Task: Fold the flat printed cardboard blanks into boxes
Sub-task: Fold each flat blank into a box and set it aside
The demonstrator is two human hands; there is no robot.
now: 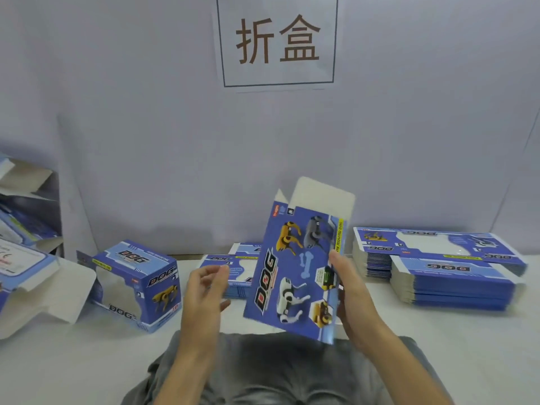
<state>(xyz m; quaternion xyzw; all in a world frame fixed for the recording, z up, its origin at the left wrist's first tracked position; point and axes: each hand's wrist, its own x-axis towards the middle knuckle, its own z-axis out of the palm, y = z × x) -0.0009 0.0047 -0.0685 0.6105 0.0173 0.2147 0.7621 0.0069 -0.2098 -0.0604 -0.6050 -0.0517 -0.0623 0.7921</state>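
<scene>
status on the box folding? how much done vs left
Done: one folded box stands on the table at left, with more opened boxes piled at the far left edge. In hand: the right hand grips a flat blank held upright; the left hand is open beside it, not touching. Left: thick stacks of blanks at right and a small stack behind the hands. Most remains.

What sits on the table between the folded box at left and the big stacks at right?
In the head view, a small stack of flat blanks lies between the folded box and the big stacks, partly behind the held blank.
</scene>
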